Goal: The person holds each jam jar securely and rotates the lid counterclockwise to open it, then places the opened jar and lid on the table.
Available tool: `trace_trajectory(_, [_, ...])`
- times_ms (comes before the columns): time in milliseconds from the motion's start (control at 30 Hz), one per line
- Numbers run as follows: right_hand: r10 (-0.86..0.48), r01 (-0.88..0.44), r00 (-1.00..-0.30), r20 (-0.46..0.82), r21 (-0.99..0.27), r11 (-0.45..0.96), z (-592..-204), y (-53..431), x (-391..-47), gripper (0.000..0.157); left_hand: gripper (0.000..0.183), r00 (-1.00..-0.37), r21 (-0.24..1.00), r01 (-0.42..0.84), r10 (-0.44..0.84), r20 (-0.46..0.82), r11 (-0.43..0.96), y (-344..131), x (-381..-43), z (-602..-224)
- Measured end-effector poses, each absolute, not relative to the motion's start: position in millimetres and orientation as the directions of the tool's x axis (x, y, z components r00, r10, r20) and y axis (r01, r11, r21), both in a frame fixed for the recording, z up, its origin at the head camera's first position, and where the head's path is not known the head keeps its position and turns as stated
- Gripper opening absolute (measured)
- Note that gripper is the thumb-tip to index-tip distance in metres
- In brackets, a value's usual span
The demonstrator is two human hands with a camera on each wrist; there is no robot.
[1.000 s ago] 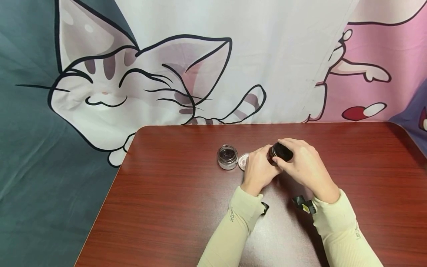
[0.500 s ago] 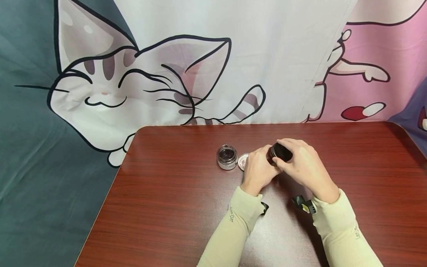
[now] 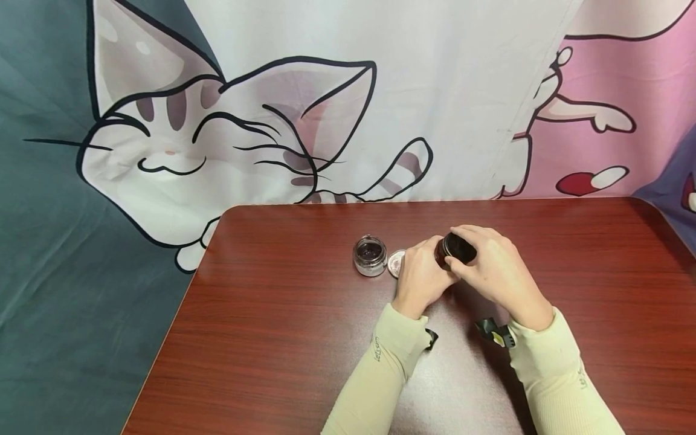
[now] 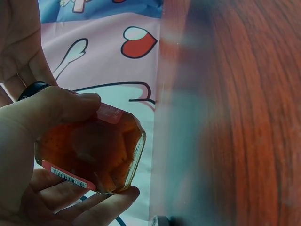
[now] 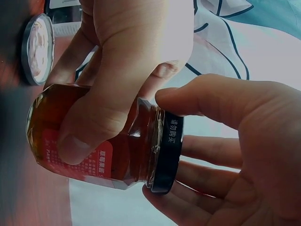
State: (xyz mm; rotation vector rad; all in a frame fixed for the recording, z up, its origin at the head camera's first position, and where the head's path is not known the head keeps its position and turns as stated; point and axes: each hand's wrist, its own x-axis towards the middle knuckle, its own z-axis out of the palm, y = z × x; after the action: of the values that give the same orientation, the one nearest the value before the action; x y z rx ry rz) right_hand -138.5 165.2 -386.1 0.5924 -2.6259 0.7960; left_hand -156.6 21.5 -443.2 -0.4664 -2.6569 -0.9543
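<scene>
My left hand (image 3: pixel 422 275) grips the body of a faceted glass jam jar (image 5: pixel 124 160) filled with dark amber-red contents. Across the jar runs a red label (image 5: pixel 99 162) with white print; its thumb lies over part of it. Fingers and thumb of my right hand (image 3: pixel 497 269) curl round the jar's black lid (image 5: pixel 168 153), which sits on the mouth. The left wrist view shows the faceted base end and a barcode strip (image 4: pixel 68 175). In the head view, the hands hide most of the jar's body.
Left of my hands, a second glass jar (image 3: pixel 370 266) stands without a lid on the reddish-brown table (image 3: pixel 261 338). Beside it lies a round lid (image 3: pixel 395 263) with its pale inside showing, partly behind my left hand. A cartoon-print curtain (image 3: pixel 462 109) hangs behind the table's far edge.
</scene>
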Motion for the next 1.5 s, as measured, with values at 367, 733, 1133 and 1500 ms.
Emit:
trace_trajectory(367, [-0.297,-0.471,-0.864,0.406,-0.449,0.759,-385.7,165.9,-138.7,0.046,0.036,-0.916,0.553,0.377,0.211,0.341,0.744,22.6,-155.9,-441.9])
trace_trajectory(733, [-0.302,-0.475,-0.863,0.404,-0.448,0.758,-386.2,165.0,-138.8,0.046,0.036,-0.922,0.543,0.361,0.205,0.328,0.758,22.8,-156.0,-442.9])
trace_trajectory(1133, [-0.305,-0.477,-0.863,0.402,-0.451,0.754,-386.1,164.1,-139.6,0.047,0.035,-0.920,0.525,0.366,0.213,0.329,0.769,22.9,-156.3,-442.1])
trace_trajectory(1500, [-0.305,-0.475,-0.864,0.399,-0.449,0.757,-386.1,164.1,-138.4,0.048,0.039,-0.917,0.524,0.374,0.220,0.332,0.765,22.7,-155.6,-441.7])
